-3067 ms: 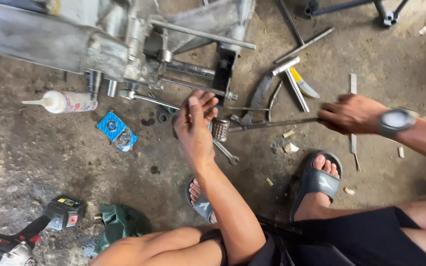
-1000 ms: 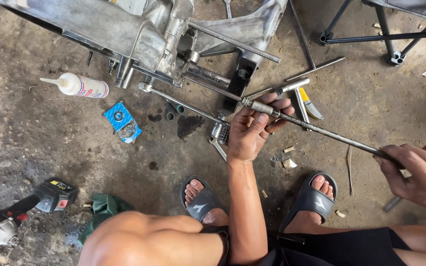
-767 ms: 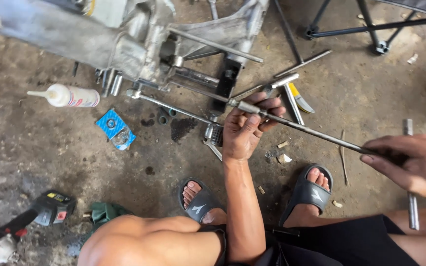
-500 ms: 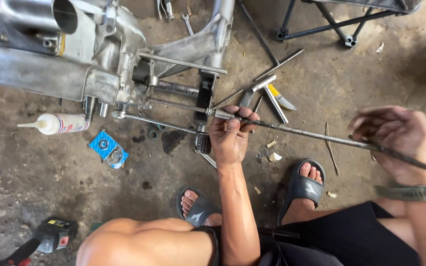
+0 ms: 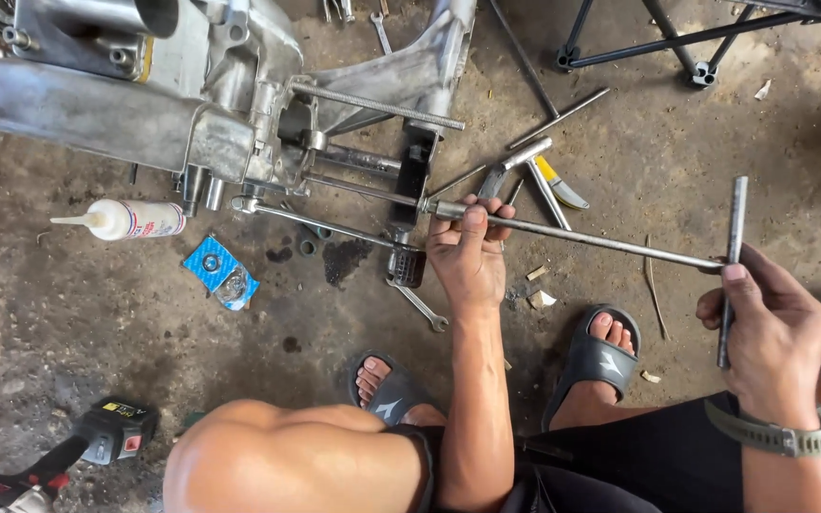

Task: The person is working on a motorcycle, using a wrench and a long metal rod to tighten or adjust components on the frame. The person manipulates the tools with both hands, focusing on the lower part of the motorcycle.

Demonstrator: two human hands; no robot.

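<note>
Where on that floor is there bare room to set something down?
Bare concrete lies left of the blue packet, between the glue bottle and the drill. Another patch: above the right hand. Around the left hand, tools crowd.

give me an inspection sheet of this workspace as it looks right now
surface: stained concrete floor, a dark wet patch near the engine
job's things: long T-handle wrench reaching to the metal engine casing
clutter: white squeeze bottle, blue packet, spanner, hammer, loose rods, cordless drill
hands: left hand grips the wrench shaft near the casing; right hand holds the crossbar, a watch on its wrist
cables: nothing seen
surroundings: black metal stand legs at top right; the person squats in dark sandals
</note>
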